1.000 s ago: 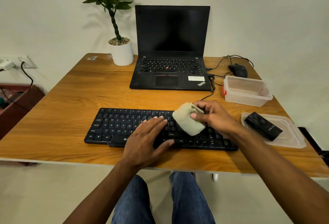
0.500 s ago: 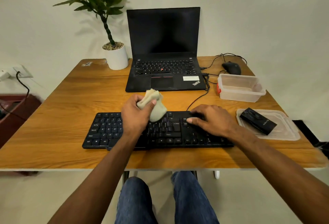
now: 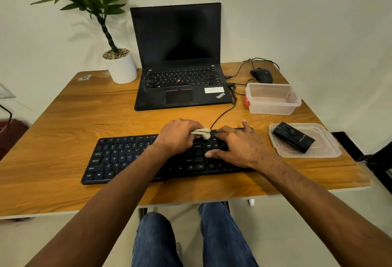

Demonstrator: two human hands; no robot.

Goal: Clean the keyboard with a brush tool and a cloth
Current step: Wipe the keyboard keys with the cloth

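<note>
A black keyboard (image 3: 118, 158) lies across the front of the wooden table (image 3: 70, 122). My left hand (image 3: 177, 136) presses a beige cloth (image 3: 201, 133) onto the keyboard's top row, right of the middle; most of the cloth is hidden under the fingers. My right hand (image 3: 235, 147) lies flat on the keyboard's right part, fingers spread, holding nothing. A black brush tool (image 3: 293, 137) rests on a clear plastic lid (image 3: 326, 148) to the right of the keyboard.
An open black laptop (image 3: 180, 59) stands behind the keyboard. A white potted plant (image 3: 123, 67) is at the back left. A clear plastic box (image 3: 272, 101) and a black mouse (image 3: 262, 75) with cables sit at the back right.
The cloth passed from my right hand to my left. My left hand then carried it down and right onto the keyboard's top row. My right hand went flat on the right keys.
</note>
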